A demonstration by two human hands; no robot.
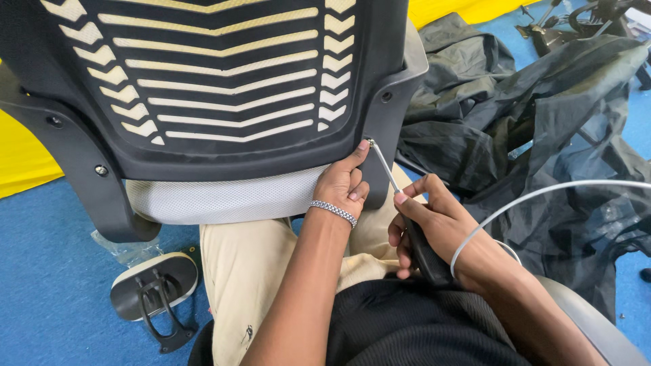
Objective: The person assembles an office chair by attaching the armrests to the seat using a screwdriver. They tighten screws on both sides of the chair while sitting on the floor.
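Screwdriver [407, 217] gripped by its black handle in the closed fingers of the right hand [434, 227], thin shaft angled up-left, tip set at a screw [370, 142] on the black chair back [224, 88], left hand [344, 186] fingers curled closed, thumb pressed beside that screw

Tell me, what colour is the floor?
Blue floor, seen best in the head view.

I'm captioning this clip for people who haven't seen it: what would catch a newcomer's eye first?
The black plastic chair back with pale slotted ribs fills the upper left. At its lower right edge, the left hand steadies a screw while the right hand drives a black-handled screwdriver into it. Crumpled dark plastic sheeting lies on the blue floor to the right.
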